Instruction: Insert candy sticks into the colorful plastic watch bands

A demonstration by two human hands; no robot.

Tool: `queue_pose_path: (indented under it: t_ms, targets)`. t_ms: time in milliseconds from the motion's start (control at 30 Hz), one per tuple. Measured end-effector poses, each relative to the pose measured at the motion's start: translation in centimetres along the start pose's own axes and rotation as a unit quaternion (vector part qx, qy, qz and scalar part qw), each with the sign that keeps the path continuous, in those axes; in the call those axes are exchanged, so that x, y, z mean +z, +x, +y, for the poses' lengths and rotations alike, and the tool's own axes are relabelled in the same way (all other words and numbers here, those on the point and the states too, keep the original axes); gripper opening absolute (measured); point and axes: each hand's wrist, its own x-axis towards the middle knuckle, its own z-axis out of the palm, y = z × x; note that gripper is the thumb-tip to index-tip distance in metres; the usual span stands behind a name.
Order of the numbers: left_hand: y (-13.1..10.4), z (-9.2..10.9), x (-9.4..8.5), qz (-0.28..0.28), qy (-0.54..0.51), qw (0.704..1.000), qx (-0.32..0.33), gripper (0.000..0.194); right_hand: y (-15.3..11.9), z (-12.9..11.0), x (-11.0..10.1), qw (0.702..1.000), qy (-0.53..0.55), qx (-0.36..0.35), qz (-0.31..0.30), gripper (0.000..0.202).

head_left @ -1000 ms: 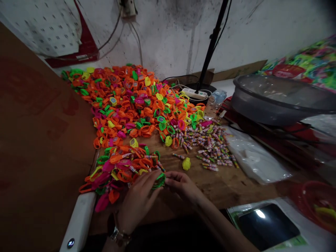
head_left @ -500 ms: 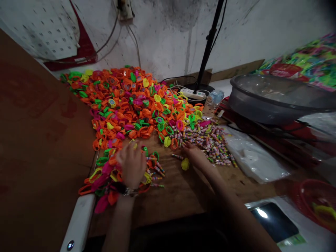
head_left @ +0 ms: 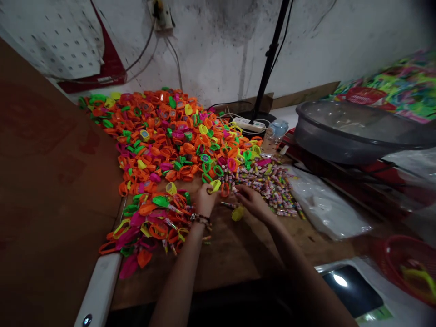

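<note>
My left hand (head_left: 205,200) has its fingers closed on a yellow toy watch (head_left: 215,185) at the front edge of the big pile of toy watches (head_left: 163,131). My right hand (head_left: 251,201) is at the left edge of the pile of wrapped candy rolls (head_left: 272,186), its fingertips together on a candy roll. Between and below the hands lie a loose candy roll (head_left: 229,205) and a yellow piece (head_left: 237,213). A smaller heap of watches and candy rolls (head_left: 150,222) sits left of my left wrist.
A brown carton (head_left: 51,190) stands at the left. Toward the right are a clear bottle (head_left: 274,138), a grey basin (head_left: 354,136), plastic bags (head_left: 327,204), a phone (head_left: 352,290) and a red basket (head_left: 391,254). A black pole (head_left: 269,63) rises behind.
My left hand has moved right from the smaller heap to the big pile's front edge and closed on a yellow watch. My right hand has stayed beside the candy rolls.
</note>
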Motion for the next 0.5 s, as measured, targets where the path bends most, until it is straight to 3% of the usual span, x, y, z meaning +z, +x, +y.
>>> queue_pose_path:
  t_ms: [67, 167, 233, 333, 400, 500]
  targets:
    - [-1.5, 0.3, -1.2, -0.014, -0.005, 1.000, 0.025, 0.028, -1.0, -1.2, -0.3, 0.985, 0.167, -0.018, -0.029, 0.027]
    - [-3.8, 1.1, -2.9, -0.080, -0.016, 0.994, 0.073, 0.030, -2.5, -3.1, 0.0, 0.902, 0.428, -0.005, -0.064, 0.027]
    - [-4.9, 1.4, -3.9, -0.123, -0.036, 0.986, 0.106, 0.025, -3.3, -4.0, 0.5, 0.859, 0.506, 0.022, -0.076, 0.028]
    - [-6.0, 1.5, -5.0, -0.117, -0.070, 0.974, 0.183, 0.021, -4.2, -4.9, 1.0, 0.820, 0.566, 0.040, -0.078, 0.028]
    - [-6.5, 1.2, -5.5, -0.093, -0.061, 0.966, 0.234, 0.018, -4.6, -5.4, 0.9, 0.823, 0.564, 0.040, -0.065, 0.030]
    - [-7.1, 0.9, -6.0, -0.075, -0.010, 0.962, 0.264, 0.031, -5.2, -6.3, 0.4, 0.875, 0.483, 0.015, -0.036, 0.030]
